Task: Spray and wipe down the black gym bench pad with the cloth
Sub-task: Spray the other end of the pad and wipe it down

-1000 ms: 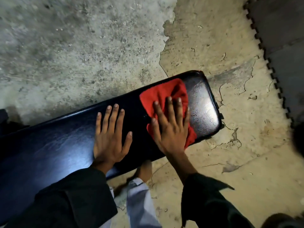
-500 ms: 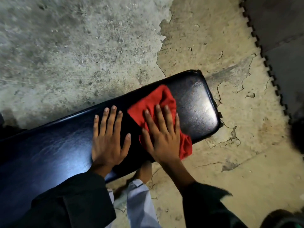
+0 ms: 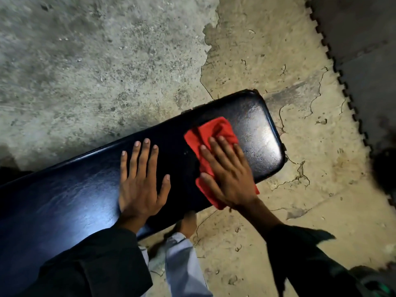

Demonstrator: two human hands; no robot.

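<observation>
The black gym bench pad [image 3: 70, 196] runs from the lower left to its rounded end at centre right, where the surface shines. A red cloth [image 3: 214, 131] lies bunched on the pad near that end, its lower edge hanging over the pad's near side. My right hand [image 3: 227, 174] presses flat on the cloth with straight fingers. To its left, my left hand [image 3: 140, 181] rests flat on the bare pad, fingers spread. No spray bottle is in view.
Cracked concrete floor [image 3: 107, 61] surrounds the bench. Dark interlocking floor mats [image 3: 364, 39] lie at the upper right. My leg in light trousers and a bare foot [image 3: 188, 224] stand close under the pad's near edge.
My right hand slid the cloth left and toward the near edge, then back right toward the pad's end. My left hand stayed planted on the pad.
</observation>
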